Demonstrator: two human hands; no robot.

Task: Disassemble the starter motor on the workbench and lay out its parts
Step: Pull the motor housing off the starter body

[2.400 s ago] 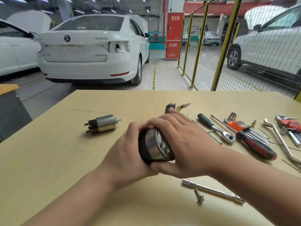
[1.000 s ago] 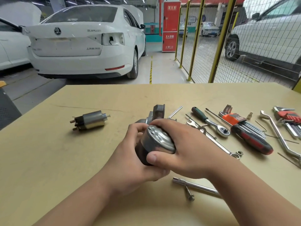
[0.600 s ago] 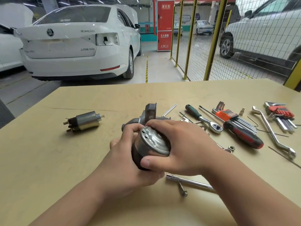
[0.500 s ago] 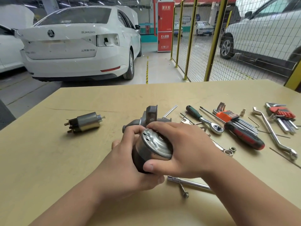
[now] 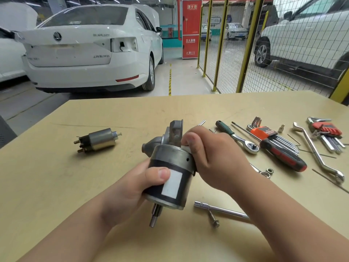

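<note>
The left hand [image 5: 130, 188] grips the black body of the starter motor [image 5: 172, 173], thumb beside its white label. The right hand [image 5: 215, 157] curls its fingers round the upper end by the grey nose housing, so the motor is held tilted above the middle of the table [image 5: 47, 186], its bare shaft pointing toward the near edge. A solenoid [image 5: 98, 139] lies on its side toward the left edge. A ratchet [image 5: 238, 138], screwdriver [image 5: 283, 156] and hex keys [image 5: 272, 135] lie toward the right edge, and an extension bar [image 5: 221, 208] with a bolt [image 5: 213, 218] just beside it lies nearer the near edge.
</note>
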